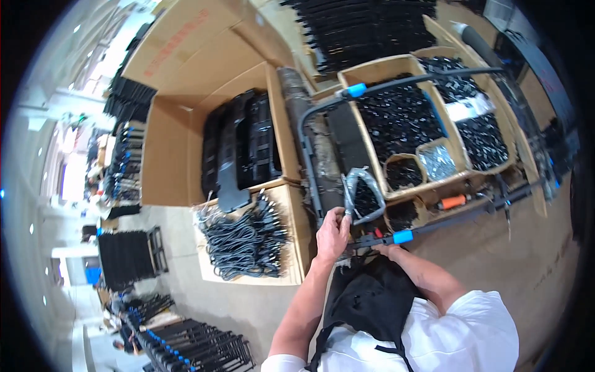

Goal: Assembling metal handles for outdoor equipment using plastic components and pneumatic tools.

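A large black tubular metal frame (409, 80) with blue sleeves lies across the bench in front of me. My left hand (333, 235) is at its near left corner, fingers curled and pressed together. What they pinch, if anything, is too small to make out. Right beside those fingers stands a clear plastic bag (364, 197) with small black parts inside. My right hand (385, 249) reaches to the frame's near bar, close to a blue sleeve (403, 237). The bar and a small red piece (378, 233) are by its fingers, which are mostly hidden.
Cardboard bins of small black parts (403, 118) sit beneath the frame, with a bag of silvery parts (437, 162). An orange-handled tool (452, 202) lies nearby. At left stand an open carton of black panels (242, 142) and bundled grey cables (245, 239) on another box.
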`<state>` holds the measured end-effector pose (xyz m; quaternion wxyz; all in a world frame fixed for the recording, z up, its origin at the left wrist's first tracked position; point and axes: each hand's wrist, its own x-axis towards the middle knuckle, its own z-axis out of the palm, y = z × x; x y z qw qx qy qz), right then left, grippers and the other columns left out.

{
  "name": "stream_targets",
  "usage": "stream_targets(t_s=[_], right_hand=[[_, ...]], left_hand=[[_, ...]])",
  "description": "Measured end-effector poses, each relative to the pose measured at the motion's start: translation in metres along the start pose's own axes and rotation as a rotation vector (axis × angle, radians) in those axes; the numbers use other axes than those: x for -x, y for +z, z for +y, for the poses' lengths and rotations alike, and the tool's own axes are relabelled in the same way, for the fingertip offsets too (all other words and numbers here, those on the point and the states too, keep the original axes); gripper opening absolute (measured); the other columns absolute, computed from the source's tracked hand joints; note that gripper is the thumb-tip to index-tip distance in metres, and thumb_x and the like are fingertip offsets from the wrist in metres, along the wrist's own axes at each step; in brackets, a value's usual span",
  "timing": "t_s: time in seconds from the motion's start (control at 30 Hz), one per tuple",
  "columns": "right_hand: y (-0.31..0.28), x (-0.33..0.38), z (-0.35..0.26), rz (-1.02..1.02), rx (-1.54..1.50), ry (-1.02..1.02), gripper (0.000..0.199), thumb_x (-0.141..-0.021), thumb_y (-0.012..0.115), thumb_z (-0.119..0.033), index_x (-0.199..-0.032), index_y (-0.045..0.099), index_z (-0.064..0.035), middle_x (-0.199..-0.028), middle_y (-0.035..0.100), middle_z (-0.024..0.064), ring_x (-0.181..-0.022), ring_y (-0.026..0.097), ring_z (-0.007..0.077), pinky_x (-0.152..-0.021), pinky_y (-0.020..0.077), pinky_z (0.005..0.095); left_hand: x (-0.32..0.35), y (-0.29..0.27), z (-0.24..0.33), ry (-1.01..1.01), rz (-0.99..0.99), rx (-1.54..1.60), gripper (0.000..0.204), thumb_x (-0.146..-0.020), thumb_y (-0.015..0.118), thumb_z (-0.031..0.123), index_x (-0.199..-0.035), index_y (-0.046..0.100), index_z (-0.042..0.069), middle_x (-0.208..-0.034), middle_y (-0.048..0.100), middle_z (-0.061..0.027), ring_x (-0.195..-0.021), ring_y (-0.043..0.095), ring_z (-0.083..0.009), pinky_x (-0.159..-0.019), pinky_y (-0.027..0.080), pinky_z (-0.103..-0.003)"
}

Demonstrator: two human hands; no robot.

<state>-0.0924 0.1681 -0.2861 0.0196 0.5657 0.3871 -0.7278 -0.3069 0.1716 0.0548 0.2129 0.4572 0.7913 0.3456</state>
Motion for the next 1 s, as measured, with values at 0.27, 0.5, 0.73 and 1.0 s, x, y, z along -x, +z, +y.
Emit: stream_targets(t_s=[0.27, 0.5, 0.73, 1.0], right_hand=[[0.006, 0.073, -0.063, -0.011, -0.105, 0.012, 0.035, -0.097, 0.076, -0.038, -0.111, 0.071, -0.0065, -0.099, 0.075, 0.0074, -0.079, 0.071, 0.0246, -0.059, 0.0617, 0.0384], [-0.031, 0.182, -0.124, -0.040, 0.588, -0.133, 0.044, -0.089, 0.072, -0.033, -0.120, 0.076, -0.0011, -0.093, 0.076, 0.0098, -0.079, 0.072, 0.0181, -0.073, 0.0587, 0.0370], [-0.038, 0.326, -0.226, -0.118, 0.507, -0.199, 0.039, -0.094, 0.069, -0.032, -0.116, 0.076, -0.0005, -0.096, 0.078, 0.0108, -0.085, 0.074, 0.0179, -0.079, 0.0583, 0.0342], [0.078, 0.289, -0.347, 0.105, 0.410, -0.710, 0.062, -0.105, 0.062, -0.040, -0.152, 0.050, -0.0022, -0.124, 0.074, 0.0163, -0.116, 0.071, 0.0256, -0.102, 0.0528, 0.0355]], left_hand=[[-0.064, -0.169, -0.106, -0.602, 0.900, 0.733, 0.053, -0.102, 0.068, 0.024, -0.136, 0.036, -0.001, -0.113, 0.057, -0.0177, -0.082, 0.072, -0.0269, -0.049, 0.054, -0.029], [-0.096, -0.269, -0.209, -0.943, 0.484, 1.064, 0.034, -0.103, 0.070, 0.036, -0.114, 0.057, 0.006, -0.084, 0.064, -0.0110, -0.061, 0.060, -0.0228, -0.051, 0.050, -0.029], [-0.070, -0.236, -0.172, -0.452, 0.624, 1.248, 0.016, -0.105, 0.067, 0.017, -0.114, 0.063, 0.004, -0.093, 0.066, -0.0040, -0.076, 0.064, -0.0159, -0.066, 0.054, -0.029], [0.032, -0.111, -0.030, -0.452, 0.442, 1.268, 0.039, -0.107, 0.063, 0.012, -0.141, 0.046, 0.007, -0.123, 0.063, -0.0114, -0.086, 0.066, -0.0177, -0.073, 0.058, -0.032]])
